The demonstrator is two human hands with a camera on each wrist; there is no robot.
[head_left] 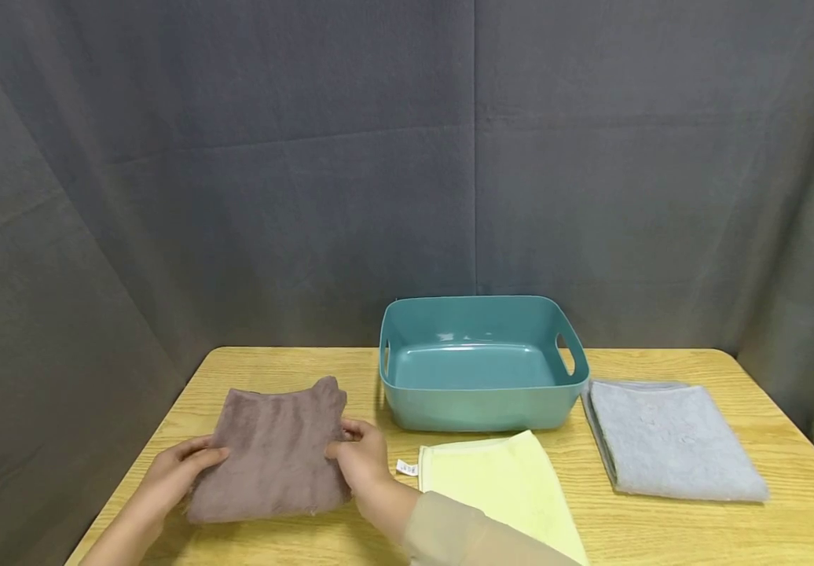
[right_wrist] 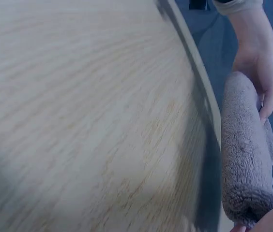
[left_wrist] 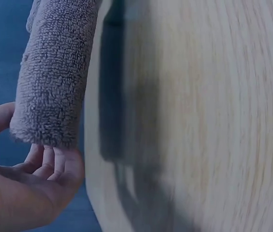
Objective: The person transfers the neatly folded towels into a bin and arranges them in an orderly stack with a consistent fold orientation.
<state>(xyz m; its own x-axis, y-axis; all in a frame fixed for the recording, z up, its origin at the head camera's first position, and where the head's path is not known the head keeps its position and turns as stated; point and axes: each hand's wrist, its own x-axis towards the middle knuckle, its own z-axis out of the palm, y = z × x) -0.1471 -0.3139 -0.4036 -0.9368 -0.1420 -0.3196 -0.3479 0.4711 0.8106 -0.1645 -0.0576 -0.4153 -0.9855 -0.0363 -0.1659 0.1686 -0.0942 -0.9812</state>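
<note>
A folded brown towel (head_left: 276, 456) is held between both hands at the left of the table, its fuzzy face toward the head camera. My left hand (head_left: 174, 475) grips its left edge, thumb on the near face and fingers behind. On the opposite edge, my right hand (head_left: 364, 464) pinches the cloth the same way. The left wrist view shows the towel's thick rounded fold (left_wrist: 54, 72) above the wood, with fingertips tucked under its end. From the right wrist, the towel (right_wrist: 245, 150) spans from one hand to the other, and a shadow falls on the table.
A teal basin (head_left: 478, 409) with handle holes stands at the back middle of the wooden table (head_left: 294, 368). In front of it lies a pale yellow towel (head_left: 499, 479) with a white tag (head_left: 407, 468), partly covered by my right sleeve. A folded grey towel (head_left: 676, 440) is at the right.
</note>
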